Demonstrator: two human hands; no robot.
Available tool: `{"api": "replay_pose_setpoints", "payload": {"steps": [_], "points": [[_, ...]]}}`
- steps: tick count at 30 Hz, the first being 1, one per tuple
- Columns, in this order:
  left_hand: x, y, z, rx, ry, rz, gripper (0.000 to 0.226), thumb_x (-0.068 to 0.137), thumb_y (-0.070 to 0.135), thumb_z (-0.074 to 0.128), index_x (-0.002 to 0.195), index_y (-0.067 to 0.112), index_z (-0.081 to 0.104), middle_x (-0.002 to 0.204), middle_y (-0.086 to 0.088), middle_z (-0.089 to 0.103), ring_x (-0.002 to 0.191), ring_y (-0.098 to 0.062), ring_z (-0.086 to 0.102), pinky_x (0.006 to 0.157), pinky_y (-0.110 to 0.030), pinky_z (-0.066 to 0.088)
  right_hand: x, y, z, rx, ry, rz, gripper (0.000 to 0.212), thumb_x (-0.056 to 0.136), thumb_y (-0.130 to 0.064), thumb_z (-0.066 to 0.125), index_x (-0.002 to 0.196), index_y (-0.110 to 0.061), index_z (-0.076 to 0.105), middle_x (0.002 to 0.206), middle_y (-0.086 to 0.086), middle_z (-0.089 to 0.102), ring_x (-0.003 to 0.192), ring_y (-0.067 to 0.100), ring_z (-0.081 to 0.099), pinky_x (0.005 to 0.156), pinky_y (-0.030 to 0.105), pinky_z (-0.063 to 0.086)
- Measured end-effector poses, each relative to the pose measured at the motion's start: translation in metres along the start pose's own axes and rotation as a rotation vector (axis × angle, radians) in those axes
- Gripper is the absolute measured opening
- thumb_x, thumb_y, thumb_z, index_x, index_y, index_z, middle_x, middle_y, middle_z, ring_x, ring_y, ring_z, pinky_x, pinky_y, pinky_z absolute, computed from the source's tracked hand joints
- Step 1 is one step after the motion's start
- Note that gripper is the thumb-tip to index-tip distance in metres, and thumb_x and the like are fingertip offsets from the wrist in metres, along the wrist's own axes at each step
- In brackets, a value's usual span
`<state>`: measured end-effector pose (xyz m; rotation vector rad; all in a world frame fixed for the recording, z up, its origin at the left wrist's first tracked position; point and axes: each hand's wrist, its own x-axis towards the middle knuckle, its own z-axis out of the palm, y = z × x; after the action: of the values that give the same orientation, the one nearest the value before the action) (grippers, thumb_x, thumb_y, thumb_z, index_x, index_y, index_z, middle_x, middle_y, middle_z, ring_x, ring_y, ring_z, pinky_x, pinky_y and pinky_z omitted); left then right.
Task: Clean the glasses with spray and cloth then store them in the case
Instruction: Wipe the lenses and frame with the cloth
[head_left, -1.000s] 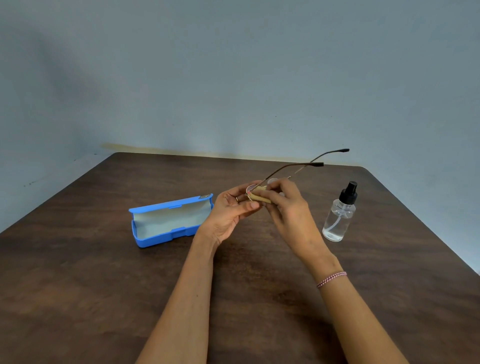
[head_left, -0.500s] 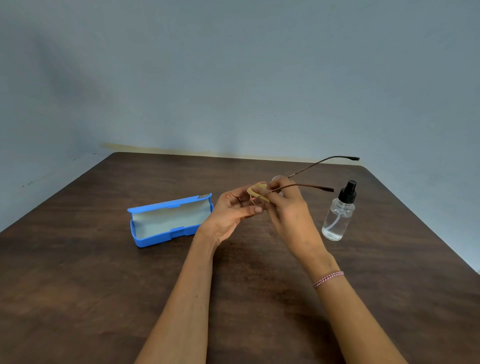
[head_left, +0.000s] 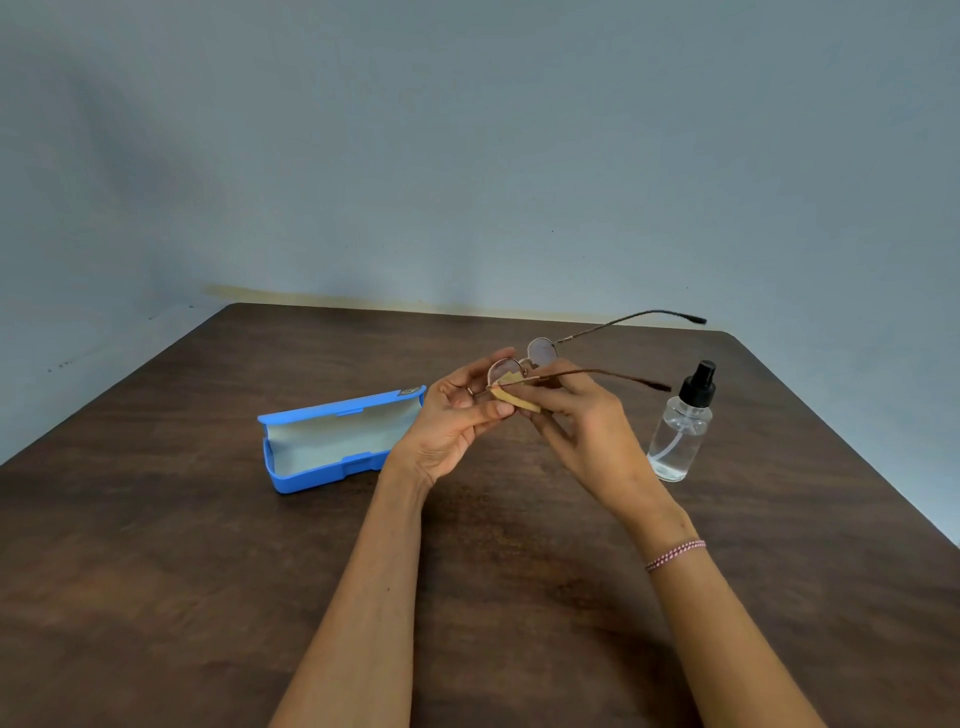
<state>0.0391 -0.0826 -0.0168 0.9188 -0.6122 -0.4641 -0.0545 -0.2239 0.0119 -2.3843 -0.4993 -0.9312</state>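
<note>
I hold thin brown metal-framed glasses (head_left: 543, 352) above the middle of the table, their two temple arms pointing right. My left hand (head_left: 457, 415) grips the frame at the left lens. My right hand (head_left: 576, 421) pinches a small tan cloth (head_left: 514, 397) against that lens. The open blue case (head_left: 332, 441) lies to the left of my hands, its pale lining showing. A clear spray bottle (head_left: 680, 431) with a black pump top stands upright to the right of my right hand.
The dark brown wooden table (head_left: 182, 571) runs to a far edge against a pale blue-grey wall. Its right edge slants past the spray bottle.
The glasses have turned in my hands, so both lenses now show above my fingers and the temple arms sit lower and flatter. The case and bottle have not moved.
</note>
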Motion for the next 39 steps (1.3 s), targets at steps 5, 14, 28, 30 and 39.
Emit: {"api": "replay_pose_setpoints", "payload": {"steps": [5, 14, 28, 30, 39], "points": [[0.000, 0.001, 0.003, 0.031, -0.091, -0.041, 0.054, 0.054, 0.009, 0.087, 0.104, 0.025, 0.072, 0.101, 0.000, 0.073, 0.093, -0.014, 0.069, 0.077, -0.025, 0.056, -0.001, 0.006, 0.000, -0.106, 0.127, 0.065, 0.030, 0.080, -0.007, 0.072, 0.109, -0.013, 0.070, 0.094, -0.008, 0.059, 0.082, -0.002, 0.047, 0.076, 0.005, 0.039], [0.003, -0.004, 0.002, 0.030, -0.063, -0.067, 0.060, 0.048, 0.015, 0.091, 0.104, 0.020, 0.070, 0.104, -0.006, 0.072, 0.092, -0.020, 0.069, 0.078, -0.028, 0.057, 0.004, -0.002, -0.006, 0.866, 0.264, 0.703, 0.018, 0.085, -0.009, 0.065, 0.101, -0.014, 0.067, 0.091, 0.004, 0.072, 0.076, 0.009, 0.065, 0.060, 0.019, 0.051], [0.001, -0.001, -0.001, -0.066, 0.074, 0.034, 0.045, 0.060, -0.008, 0.069, 0.099, 0.016, 0.071, 0.094, -0.005, 0.073, 0.087, -0.015, 0.070, 0.074, -0.025, 0.058, 0.000, -0.013, 0.015, 0.096, 0.166, 0.183, 0.026, 0.082, -0.004, 0.069, 0.107, -0.012, 0.069, 0.093, -0.014, 0.051, 0.082, -0.006, 0.053, 0.071, 0.005, 0.043], [0.002, 0.000, -0.002, -0.100, 0.075, 0.050, 0.047, 0.056, -0.005, 0.073, 0.098, 0.016, 0.073, 0.097, -0.007, 0.073, 0.090, -0.017, 0.070, 0.073, -0.025, 0.057, -0.001, -0.008, 0.012, 0.015, 0.142, 0.143, 0.030, 0.082, -0.001, 0.068, 0.110, -0.011, 0.068, 0.094, -0.010, 0.051, 0.080, 0.000, 0.052, 0.074, 0.008, 0.045], [0.002, -0.001, -0.002, -0.076, 0.070, 0.033, 0.052, 0.056, -0.003, 0.077, 0.105, 0.013, 0.068, 0.097, -0.006, 0.073, 0.090, -0.016, 0.070, 0.076, -0.025, 0.057, -0.001, -0.009, 0.012, 0.060, 0.099, 0.081, 0.033, 0.084, 0.001, 0.064, 0.115, -0.011, 0.066, 0.097, -0.004, 0.051, 0.084, 0.004, 0.052, 0.073, 0.015, 0.048]]}}
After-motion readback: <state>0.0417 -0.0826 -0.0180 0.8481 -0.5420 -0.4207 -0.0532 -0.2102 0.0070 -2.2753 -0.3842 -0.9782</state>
